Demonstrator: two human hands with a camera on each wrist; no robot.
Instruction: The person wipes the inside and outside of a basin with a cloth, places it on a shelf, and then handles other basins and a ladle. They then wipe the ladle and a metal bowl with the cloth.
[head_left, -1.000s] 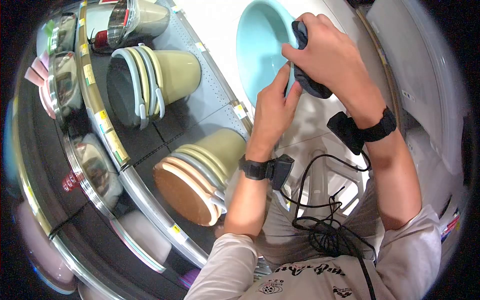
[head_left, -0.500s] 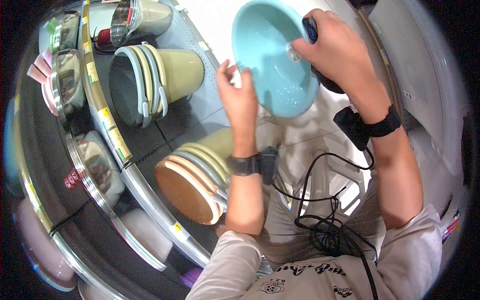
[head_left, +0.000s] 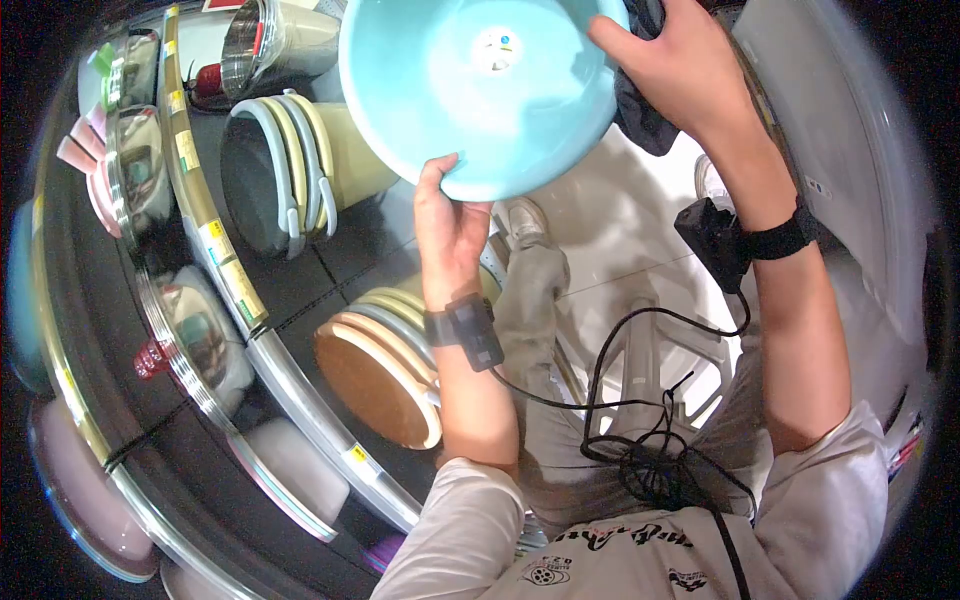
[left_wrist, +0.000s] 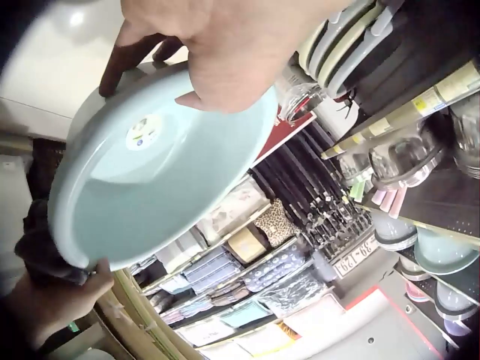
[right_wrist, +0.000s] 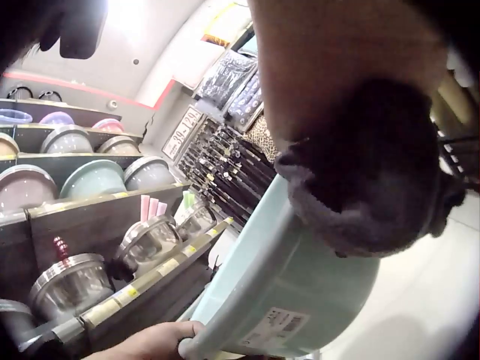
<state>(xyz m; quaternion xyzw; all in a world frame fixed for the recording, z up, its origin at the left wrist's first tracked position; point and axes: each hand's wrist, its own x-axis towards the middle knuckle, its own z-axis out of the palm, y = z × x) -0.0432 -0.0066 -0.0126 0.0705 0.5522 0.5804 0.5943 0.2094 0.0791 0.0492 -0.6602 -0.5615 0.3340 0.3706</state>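
A light blue plastic basin (head_left: 480,120) is held up, its inside facing the head camera, with a round sticker (head_left: 495,50) on the bottom. My left hand (head_left: 452,225) grips the near rim, thumb on the inner side and fingers behind the wall. At the right side my right hand (head_left: 685,80) holds a dark cloth (head_left: 645,110) against the basin's outer wall, its thumb over the rim. In the right wrist view the bunched cloth (right_wrist: 367,195) covers most of that hand's fingers, and a white label (right_wrist: 276,330) shows on the basin's outside.
Nested buckets (head_left: 360,150) lie on the shelf to the left, with a brown-ended stack (head_left: 370,385) nearer me. Metal pots (head_left: 190,330) stand beyond the shelf edge (head_left: 215,245). A white stool (head_left: 640,360) and a coiled black cable (head_left: 660,470) are below; a translucent bin (head_left: 850,130) stands right.
The basin has turned to face the head camera and shifted left. My left hand left the cloth side, moved left and took the near rim. The right hand stayed on the cloth.
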